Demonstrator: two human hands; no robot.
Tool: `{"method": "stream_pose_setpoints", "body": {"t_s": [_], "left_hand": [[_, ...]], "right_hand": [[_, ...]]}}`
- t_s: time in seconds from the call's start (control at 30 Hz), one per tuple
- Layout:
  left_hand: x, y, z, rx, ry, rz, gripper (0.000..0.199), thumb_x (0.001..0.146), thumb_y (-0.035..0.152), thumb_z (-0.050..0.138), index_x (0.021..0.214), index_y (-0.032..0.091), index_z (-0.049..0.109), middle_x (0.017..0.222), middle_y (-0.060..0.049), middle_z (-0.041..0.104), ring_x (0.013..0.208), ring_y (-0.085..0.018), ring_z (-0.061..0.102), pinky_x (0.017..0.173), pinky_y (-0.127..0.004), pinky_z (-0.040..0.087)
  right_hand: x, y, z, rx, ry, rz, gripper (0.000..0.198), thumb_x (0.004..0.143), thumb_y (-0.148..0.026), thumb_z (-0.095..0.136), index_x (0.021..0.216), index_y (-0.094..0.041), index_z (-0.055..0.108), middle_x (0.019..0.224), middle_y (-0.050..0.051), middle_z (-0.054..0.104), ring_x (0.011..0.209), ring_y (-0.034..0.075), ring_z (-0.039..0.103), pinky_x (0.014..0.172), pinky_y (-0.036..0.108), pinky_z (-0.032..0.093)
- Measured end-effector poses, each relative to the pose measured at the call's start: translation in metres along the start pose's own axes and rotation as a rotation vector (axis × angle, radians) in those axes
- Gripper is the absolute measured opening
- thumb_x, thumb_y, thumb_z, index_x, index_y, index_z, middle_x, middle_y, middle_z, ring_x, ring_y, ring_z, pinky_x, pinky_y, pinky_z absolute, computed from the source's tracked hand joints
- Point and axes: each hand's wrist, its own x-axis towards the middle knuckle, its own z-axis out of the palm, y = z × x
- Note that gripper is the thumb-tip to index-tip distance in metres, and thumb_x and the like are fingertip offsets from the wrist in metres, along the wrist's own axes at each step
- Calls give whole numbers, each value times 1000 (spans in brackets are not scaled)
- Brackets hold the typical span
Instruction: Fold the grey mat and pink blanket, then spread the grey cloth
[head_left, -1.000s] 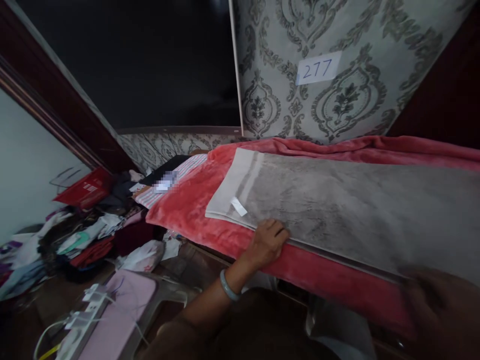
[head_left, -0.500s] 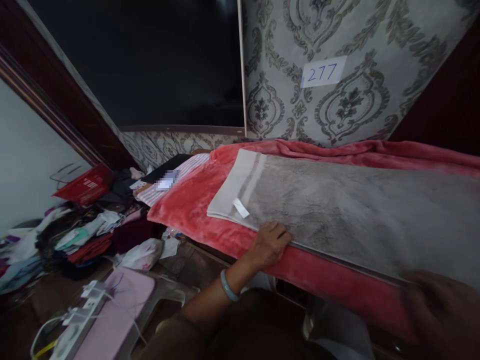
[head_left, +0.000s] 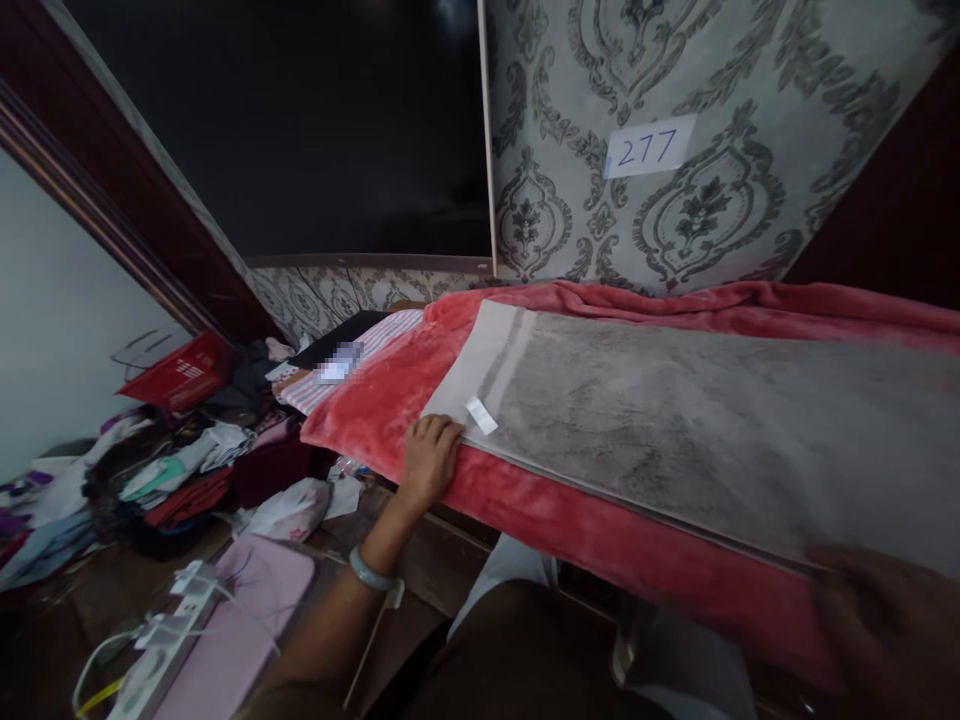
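A grey towel (head_left: 637,410) lies folded in a long strip, with a pale banded border at its left end and a white tag (head_left: 481,415) near the corner. My left hand (head_left: 431,460) has its fingers curled over the towel's front left corner, pinching the edge. Farther right, my right hand (head_left: 889,615) is at the front edge of the same towel, its fingers closed on it; it looks dark and blurred. Beneath the towel spreads a red plush blanket (head_left: 367,420), showing along the front, left and back.
A large black screen (head_left: 315,130) and a paper marked 277 (head_left: 649,146) are on the wall behind. Striped cloth (head_left: 382,340) lies at the left. Heaped clothes (head_left: 187,470), a red bag (head_left: 184,370) and a power strip (head_left: 161,650) on a pink stool (head_left: 255,610) are lower left.
My left hand has slid left along the towel's front edge, from beyond the tag to the corner. My right hand stays in nearly the same place.
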Motion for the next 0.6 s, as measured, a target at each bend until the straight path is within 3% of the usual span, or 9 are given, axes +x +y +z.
{"method": "stream_pose_setpoints", "body": {"t_s": [0.2,0.37,0.43,0.6], "left_hand": [[1,-21,3,-8,-87,-21,20,96,20,50,95,19,69,94,-12,67,91,-26,59,80,-39,46],[13,-26,-16,-274,-215,0,15,92,23,49,88,19,64,91,-9,66,87,-22,59,83,-36,48],[20,-33,-23,-372,-245,-107,14,88,26,51,82,20,62,87,-6,65,85,-21,60,81,-34,47],[43,-51,-24,-347,-270,-652,23,86,36,50,70,21,57,68,-3,59,66,-19,56,62,-30,38]], "right_hand": [[-1,0,1,2,-3,24,17,84,-41,49,77,-31,61,75,10,70,72,35,65,63,50,48],[-2,3,2,-15,9,-19,17,87,-39,49,78,-30,61,73,9,70,68,33,64,60,48,46],[-1,2,1,-14,5,-42,17,88,-38,49,80,-29,61,75,10,70,71,34,65,62,48,47],[-1,2,-1,5,-42,-26,16,86,-36,51,82,-28,63,78,10,70,76,34,66,67,49,50]]}}
